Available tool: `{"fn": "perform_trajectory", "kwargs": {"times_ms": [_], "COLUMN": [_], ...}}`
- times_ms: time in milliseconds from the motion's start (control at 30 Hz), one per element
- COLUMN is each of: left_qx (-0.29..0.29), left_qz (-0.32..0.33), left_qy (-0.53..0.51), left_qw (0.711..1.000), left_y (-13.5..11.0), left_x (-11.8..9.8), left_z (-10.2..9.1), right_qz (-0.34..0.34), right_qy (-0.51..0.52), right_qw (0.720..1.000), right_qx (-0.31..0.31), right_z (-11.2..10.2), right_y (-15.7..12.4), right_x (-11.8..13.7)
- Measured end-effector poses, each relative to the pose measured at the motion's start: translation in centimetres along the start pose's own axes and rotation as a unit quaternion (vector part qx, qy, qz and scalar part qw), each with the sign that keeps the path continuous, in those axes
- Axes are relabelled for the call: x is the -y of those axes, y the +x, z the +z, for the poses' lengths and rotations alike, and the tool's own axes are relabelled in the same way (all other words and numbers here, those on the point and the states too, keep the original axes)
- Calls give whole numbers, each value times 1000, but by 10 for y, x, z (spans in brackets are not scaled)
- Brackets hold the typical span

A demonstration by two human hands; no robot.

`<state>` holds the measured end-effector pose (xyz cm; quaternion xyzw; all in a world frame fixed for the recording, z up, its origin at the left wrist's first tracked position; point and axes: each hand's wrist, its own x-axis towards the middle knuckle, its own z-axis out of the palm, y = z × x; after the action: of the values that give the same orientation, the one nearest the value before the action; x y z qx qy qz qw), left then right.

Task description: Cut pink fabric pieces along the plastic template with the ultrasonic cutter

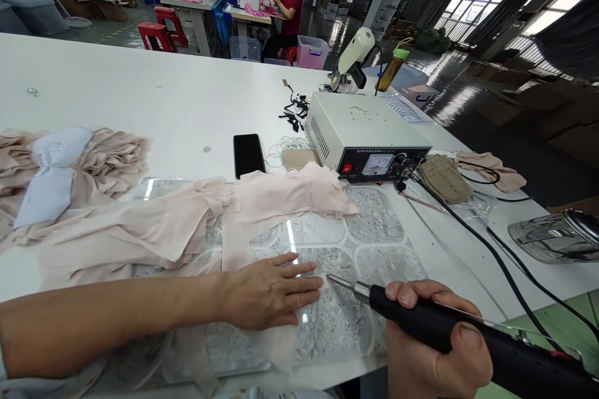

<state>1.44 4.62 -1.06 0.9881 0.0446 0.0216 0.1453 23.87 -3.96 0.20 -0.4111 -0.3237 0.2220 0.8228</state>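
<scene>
My left hand [276, 292] lies flat with fingers stretched out, pressing a pale pink fabric piece [281, 343] onto a marble-patterned mat [334, 324]. My right hand [435, 336] is wrapped round a black ultrasonic hand tool [416, 318]. Its narrow metal tip points left and ends just beside my left fingertips; whether it touches the mat I cannot tell. Beyond my left hand, stacked pale pink fabric pieces [294, 193] lie across the mat's far edge. A larger pile of the same fabric [126, 234] spreads to the left, over my forearm's far side.
A control box [369, 131] with a meter stands at the back right, its black cable [472, 237] running along the right side. Nearby are a phone [249, 156], a glass jar [552, 237], a bottle [392, 70] and a tied fabric bundle [53, 168]. A person [291, 6] sits by a sewing machine beyond.
</scene>
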Motion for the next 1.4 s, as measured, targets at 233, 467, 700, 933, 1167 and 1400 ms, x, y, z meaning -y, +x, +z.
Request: {"fn": "perform_trajectory", "kwargs": {"times_ms": [233,467,700,933,1167,1400], "left_qx": [-16,-5,-1,-26,-19,-72], "left_qz": [1,0,-2,6,10,46], "left_qy": [-8,-8,1,-1,18,40], "left_qw": [1000,1000,1000,1000,1000,996], "left_y": [-1,-2,-1,-1,-1,-6], "left_x": [0,0,-1,-1,1,-4], "left_z": [-1,2,0,1,3,-3], "right_qz": [22,27,32,32,39,13], "right_qy": [-3,-2,11,17,6,-5], "right_qw": [999,999,999,999,999,1000], "right_qx": [-24,-41,-38,-9,6,-25], "right_z": [-3,-10,-5,-5,-7,-10], "right_y": [-3,-5,-5,-6,-4,1], "right_x": [8,7,7,6,7,9]}}
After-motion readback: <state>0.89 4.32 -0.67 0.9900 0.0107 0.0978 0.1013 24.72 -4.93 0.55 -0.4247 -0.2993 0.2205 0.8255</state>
